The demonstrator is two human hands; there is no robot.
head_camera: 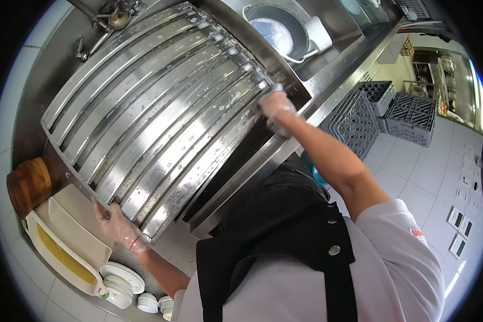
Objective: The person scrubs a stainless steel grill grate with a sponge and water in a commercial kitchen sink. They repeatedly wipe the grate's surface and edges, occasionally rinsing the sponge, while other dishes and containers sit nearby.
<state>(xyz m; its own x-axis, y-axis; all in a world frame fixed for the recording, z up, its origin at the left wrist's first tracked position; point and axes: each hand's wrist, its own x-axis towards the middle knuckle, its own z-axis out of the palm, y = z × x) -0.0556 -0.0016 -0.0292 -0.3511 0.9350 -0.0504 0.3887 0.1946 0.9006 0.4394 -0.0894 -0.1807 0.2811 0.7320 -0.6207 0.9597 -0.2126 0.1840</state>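
A large stainless steel baffle grease filter (157,108) lies tilted across the sink, wet and spotted with suds. My left hand (122,229), in a clear plastic glove, grips its near left edge close to the corner, thumb on top. At the filter's right edge is my right hand (279,106), also gloved and slightly blurred. Its fingers are closed around a small grey object (277,87), possibly a scouring pad, pressed to the metal. Most of that object is hidden by the fingers. Below the filter's near edge, the dark sink basin (235,161) shows.
A grey bucket (302,34) of suds stands in the sink beyond, a white jug-like container (318,36) beside it. White plates (122,277), a cream tub (60,253) and brown wooden pieces (30,185) sit left. Grey dish racks (410,116) stand on the floor right.
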